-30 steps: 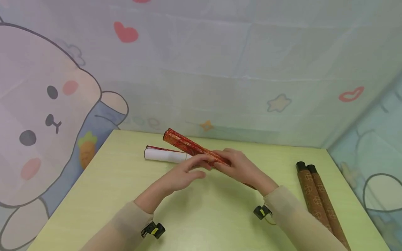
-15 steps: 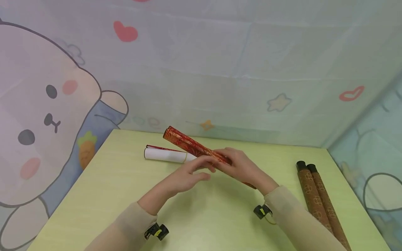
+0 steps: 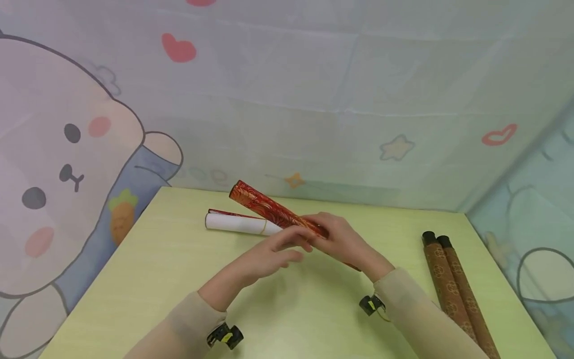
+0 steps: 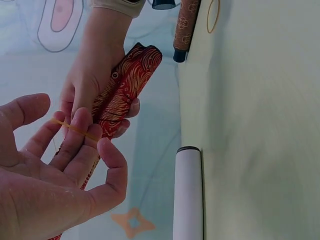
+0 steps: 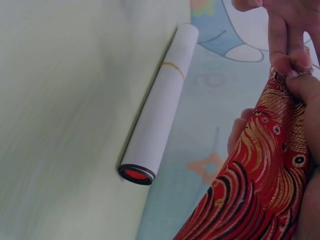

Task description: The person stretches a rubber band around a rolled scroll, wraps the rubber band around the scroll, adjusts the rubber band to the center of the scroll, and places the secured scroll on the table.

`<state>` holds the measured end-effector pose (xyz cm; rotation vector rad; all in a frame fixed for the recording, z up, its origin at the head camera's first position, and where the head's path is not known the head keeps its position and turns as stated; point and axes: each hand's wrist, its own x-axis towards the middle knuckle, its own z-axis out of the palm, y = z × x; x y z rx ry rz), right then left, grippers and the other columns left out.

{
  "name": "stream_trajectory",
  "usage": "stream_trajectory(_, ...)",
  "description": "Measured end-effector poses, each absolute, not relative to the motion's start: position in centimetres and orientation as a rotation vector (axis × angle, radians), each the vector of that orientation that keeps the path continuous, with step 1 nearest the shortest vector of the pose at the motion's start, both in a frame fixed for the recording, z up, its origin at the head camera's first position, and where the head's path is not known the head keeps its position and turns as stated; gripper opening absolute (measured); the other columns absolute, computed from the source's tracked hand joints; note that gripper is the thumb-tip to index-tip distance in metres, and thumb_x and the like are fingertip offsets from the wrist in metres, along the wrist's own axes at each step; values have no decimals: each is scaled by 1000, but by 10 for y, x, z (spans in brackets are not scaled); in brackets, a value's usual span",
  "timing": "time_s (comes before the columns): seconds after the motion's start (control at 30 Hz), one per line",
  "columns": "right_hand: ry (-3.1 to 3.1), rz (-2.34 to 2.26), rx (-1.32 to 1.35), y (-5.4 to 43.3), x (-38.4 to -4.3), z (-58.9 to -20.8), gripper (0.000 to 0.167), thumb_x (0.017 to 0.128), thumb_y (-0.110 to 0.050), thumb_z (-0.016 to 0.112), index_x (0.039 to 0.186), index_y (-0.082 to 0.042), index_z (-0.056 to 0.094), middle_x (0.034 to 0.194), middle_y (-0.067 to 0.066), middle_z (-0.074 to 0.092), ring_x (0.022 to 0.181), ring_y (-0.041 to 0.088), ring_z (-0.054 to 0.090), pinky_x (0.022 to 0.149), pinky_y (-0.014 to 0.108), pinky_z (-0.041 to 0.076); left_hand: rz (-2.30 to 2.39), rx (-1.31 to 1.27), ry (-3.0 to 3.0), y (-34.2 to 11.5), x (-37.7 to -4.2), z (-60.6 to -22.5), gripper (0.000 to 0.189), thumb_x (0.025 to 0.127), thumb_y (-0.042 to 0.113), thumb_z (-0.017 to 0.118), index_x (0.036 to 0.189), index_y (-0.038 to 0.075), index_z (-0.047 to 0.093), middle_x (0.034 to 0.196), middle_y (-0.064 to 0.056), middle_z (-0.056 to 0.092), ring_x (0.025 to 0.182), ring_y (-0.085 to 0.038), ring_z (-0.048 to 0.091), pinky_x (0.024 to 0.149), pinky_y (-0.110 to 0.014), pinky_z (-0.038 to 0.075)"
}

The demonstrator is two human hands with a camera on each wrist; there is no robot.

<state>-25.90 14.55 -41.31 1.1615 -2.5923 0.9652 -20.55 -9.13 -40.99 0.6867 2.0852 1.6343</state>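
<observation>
My right hand [image 3: 343, 239] grips a red scroll [image 3: 264, 207] patterned in gold and black, tilted with its far end raised to the left. In the left wrist view its other end shows a double roll, with the thumb and fingers around it. My left hand [image 3: 269, 257] is close beside the right one, fingertips right at the scroll. A thin yellow rubber band [image 4: 75, 129] is stretched across its bent fingers. Behind the hands a white scroll [image 3: 233, 223] lies on the table, a yellow rubber band [image 5: 174, 69] around it. The left hand partly overlaps its right end in the head view.
Two brown patterned scrolls [image 3: 450, 289] with black ends lie side by side along the table's right edge. A small camera [image 3: 371, 304] sits on each wrist, and a yellow loop [image 4: 213, 16] hangs below the right one. A printed cloth [image 3: 287, 109] backs the pale table [image 3: 148, 279].
My left hand has shifted slightly right, over the right hand's fingertips. The red scroll has turned and moved a little left, so its far end now shows as one roll. The white scroll stays put.
</observation>
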Motion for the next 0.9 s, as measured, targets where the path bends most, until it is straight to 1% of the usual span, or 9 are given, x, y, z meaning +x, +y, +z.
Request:
stream_trajectory(0.1, -2579, 966, 1161, 144, -258, -414, 38, 103, -17, 74, 140, -13, 70, 121, 2, 74, 94, 13, 64, 76, 32, 55, 1622, 686, 2084, -93, -206, -411, 41, 110, 23, 59, 150, 31, 55, 142, -5, 63, 136, -24, 55, 100, -55, 47)
stream_trajectory(0.17, -2585, 967, 1156, 143, -259, -416, 38, 103, -17, 74, 141, -13, 70, 121, 2, 74, 92, 12, 64, 75, 32, 55, 1617, 695, 2096, -95, -206, -411, 41, 110, 24, 59, 150, 29, 56, 141, -6, 64, 134, -25, 56, 98, -52, 48)
stream_trajectory(0.23, -2592, 980, 1148, 143, -259, -416, 38, 103, -19, 74, 141, -13, 70, 122, 3, 74, 91, 11, 64, 74, 31, 55, 1619, 694, 2115, -99, -206, -411, 39, 110, 23, 59, 149, 28, 56, 139, -4, 65, 132, -24, 58, 96, -50, 48)
stream_trajectory(0.3, -2595, 993, 1136, 143, -259, -416, 39, 103, -21, 75, 141, -13, 70, 123, 3, 74, 90, 11, 65, 73, 30, 56, 1633, 694, 2135, -104, -205, -411, 39, 109, 21, 60, 148, 26, 58, 136, -4, 65, 132, -23, 58, 97, -49, 48)
stream_trajectory(0.43, -2600, 1039, 1131, 142, -260, -415, 40, 103, -24, 75, 141, -12, 70, 123, 5, 74, 89, 12, 66, 71, 30, 58, 1666, 720, 2177, -108, -205, -417, 39, 108, 15, 61, 146, 21, 60, 133, -8, 67, 136, -24, 57, 108, -49, 48)
stream_trajectory(0.53, -2604, 1070, 1115, 142, -260, -417, 39, 104, -23, 75, 141, -12, 70, 124, 6, 74, 90, 12, 67, 72, 29, 59, 1677, 744, 2220, -109, -204, -424, 37, 108, 14, 62, 145, 18, 61, 128, -7, 69, 138, -25, 57, 113, -49, 46)
stream_trajectory(0.67, -2594, 1102, 1092, 143, -259, -419, 39, 104, -22, 74, 141, -12, 70, 127, 7, 74, 94, 14, 68, 74, 29, 60, 1676, 762, 2270, -110, -204, -429, 37, 108, 14, 62, 144, 17, 61, 126, -4, 69, 139, -28, 57, 113, -52, 46)
stream_trajectory(0.77, -2583, 1122, 1075, 142, -257, -419, 39, 104, -23, 74, 141, -13, 70, 127, 7, 74, 94, 15, 69, 73, 30, 60, 1710, 761, 2257, -110, -204, -432, 38, 108, 12, 61, 145, 16, 60, 128, -8, 68, 140, -29, 56, 113, -53, 45)
stream_trajectory(0.9, -2567, 1150, 1048, 142, -255, -418, 38, 104, -22, 73, 141, -14, 70, 122, 6, 74, 89, 16, 67, 70, 31, 59, 1796, 731, 2195, -109, -206, -433, 37, 108, 10, 59, 145, 13, 60, 133, -13, 66, 140, -28, 55, 113, -51, 45)
